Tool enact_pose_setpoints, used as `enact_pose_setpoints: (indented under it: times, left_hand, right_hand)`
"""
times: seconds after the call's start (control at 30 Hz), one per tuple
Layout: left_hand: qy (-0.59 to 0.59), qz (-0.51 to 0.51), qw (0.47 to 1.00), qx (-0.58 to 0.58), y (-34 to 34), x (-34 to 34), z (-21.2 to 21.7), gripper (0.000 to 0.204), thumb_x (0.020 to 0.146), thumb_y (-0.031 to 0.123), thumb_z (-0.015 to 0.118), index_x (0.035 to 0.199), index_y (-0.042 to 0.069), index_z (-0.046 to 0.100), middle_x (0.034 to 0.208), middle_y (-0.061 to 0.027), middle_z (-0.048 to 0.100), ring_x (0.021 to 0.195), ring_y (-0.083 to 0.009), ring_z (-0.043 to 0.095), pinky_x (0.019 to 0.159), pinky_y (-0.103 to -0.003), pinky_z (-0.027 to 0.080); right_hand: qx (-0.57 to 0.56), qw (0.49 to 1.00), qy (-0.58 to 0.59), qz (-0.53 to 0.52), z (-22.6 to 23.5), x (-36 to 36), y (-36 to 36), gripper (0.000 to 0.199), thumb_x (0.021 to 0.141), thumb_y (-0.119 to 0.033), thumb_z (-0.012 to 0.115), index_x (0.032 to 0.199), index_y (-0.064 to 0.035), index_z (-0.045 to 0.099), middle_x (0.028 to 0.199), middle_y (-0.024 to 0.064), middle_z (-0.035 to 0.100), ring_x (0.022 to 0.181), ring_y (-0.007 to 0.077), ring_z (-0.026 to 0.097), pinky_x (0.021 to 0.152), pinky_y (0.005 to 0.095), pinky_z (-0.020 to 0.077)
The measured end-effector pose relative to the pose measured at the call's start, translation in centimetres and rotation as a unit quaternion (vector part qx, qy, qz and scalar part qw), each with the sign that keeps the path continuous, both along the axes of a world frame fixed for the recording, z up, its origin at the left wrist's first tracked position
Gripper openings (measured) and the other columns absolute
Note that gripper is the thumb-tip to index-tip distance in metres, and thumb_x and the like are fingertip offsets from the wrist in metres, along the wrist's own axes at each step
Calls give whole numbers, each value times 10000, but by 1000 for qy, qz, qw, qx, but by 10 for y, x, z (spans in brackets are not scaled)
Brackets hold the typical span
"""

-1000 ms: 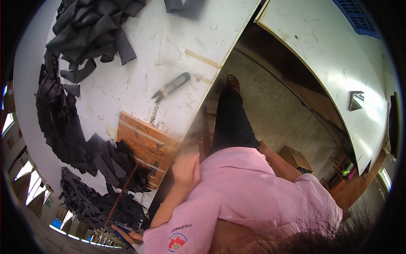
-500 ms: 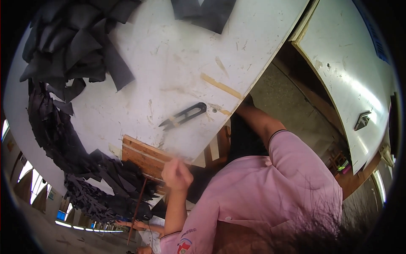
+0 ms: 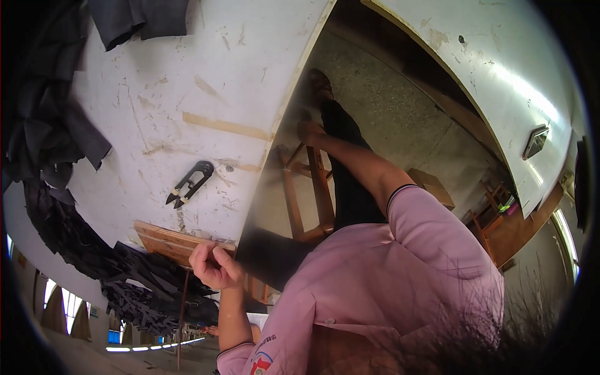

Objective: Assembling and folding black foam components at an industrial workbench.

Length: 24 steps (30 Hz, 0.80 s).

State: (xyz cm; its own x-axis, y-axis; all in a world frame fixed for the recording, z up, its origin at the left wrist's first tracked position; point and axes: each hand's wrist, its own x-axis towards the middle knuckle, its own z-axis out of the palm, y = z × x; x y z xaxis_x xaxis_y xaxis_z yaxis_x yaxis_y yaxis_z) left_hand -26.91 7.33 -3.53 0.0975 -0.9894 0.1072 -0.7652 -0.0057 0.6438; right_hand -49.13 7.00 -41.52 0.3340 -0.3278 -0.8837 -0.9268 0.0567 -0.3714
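Note:
My left hand (image 3: 215, 265) is at the table's near edge, beside a wooden board (image 3: 162, 242). Its fingers are curled in, and nothing shows between them. Beyond the table edge, low over the floor, my right hand (image 3: 310, 132) is down by the top of a wooden stool frame (image 3: 320, 187). Its fingers are blurred and partly hidden, so I cannot tell whether it grips the frame. On the white table (image 3: 144, 181) lies a pair of black thread snips (image 3: 190, 183), blades toward the near left, away from both hands.
Dark fabric pieces (image 3: 56, 131) are heaped at the table's left, with more dark pieces (image 3: 140, 28) at the far side. Tan tape (image 3: 225, 125) sticks to the tabletop. A second table (image 3: 475, 81) stands right, with a phone-like object (image 3: 535, 142). A cardboard box (image 3: 431, 187) is on the floor.
The view has swung, so the table and snips sit further left in the picture. My right hand, hidden below the table edge before, now shows beside the stool frame. My left hand stays curled.

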Motion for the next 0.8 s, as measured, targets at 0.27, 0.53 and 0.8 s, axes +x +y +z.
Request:
enact_pose_setpoints:
  times: [0.27, 0.53, 0.8]
  left_hand:
    - [27, 36, 999, -9, 1, -9, -2, 163, 878, -10, 475, 1037, -38, 454, 917, -135, 502, 793, -180, 483, 738, -273, 403]
    - [-82, 6, 996, 21, -8, -5, 8, 281, 678, 1, 595, 951, 7, 532, 792, -136, 579, 599, -274, 558, 549, -328, 460]
    - [-81, 9, 996, -19, -9, -5, 7, 322, 683, 33, 671, 980, -18, 556, 812, -123, 587, 600, -218, 557, 504, -282, 455]
  right_hand:
    - [-31, 992, -56, -110, -21, 17, 5, 313, 780, -146, 577, 1040, 26, 550, 1060, 213, 599, 1020, 324, 580, 855, 407, 480]
    - [-52, 988, -79, -120, -69, 37, 13, 339, 759, -184, 612, 1028, 12, 551, 1060, 208, 601, 998, 327, 581, 850, 429, 458]
    - [-44, 999, -20, -3, -71, 30, -25, 333, 761, -183, 610, 1025, 12, 552, 1056, 207, 601, 994, 327, 581, 846, 428, 460]
